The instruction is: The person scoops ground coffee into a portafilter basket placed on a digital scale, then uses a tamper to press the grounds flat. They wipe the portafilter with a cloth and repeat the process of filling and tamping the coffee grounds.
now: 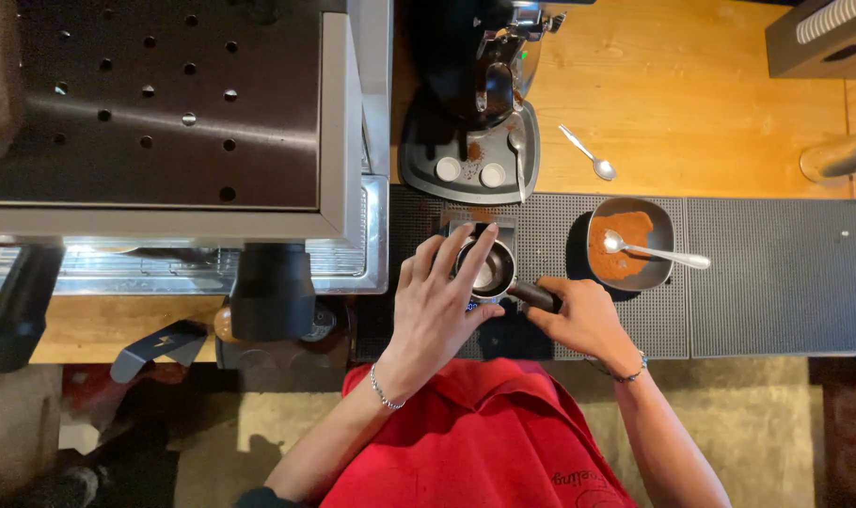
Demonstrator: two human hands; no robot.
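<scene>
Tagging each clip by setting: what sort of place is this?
Probably a cafe's coffee bar: an espresso machine, a coffee grinder on a wooden counter, and a portafilter held over rubber bar mats.

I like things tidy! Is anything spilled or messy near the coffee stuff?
Yes. Brown coffee grounds are scattered on the grey tray under the grinder, loose beside two small white discs. A teaspoon lies alone on the wooden counter. The grounds in the grey bowl stay inside it.
</scene>
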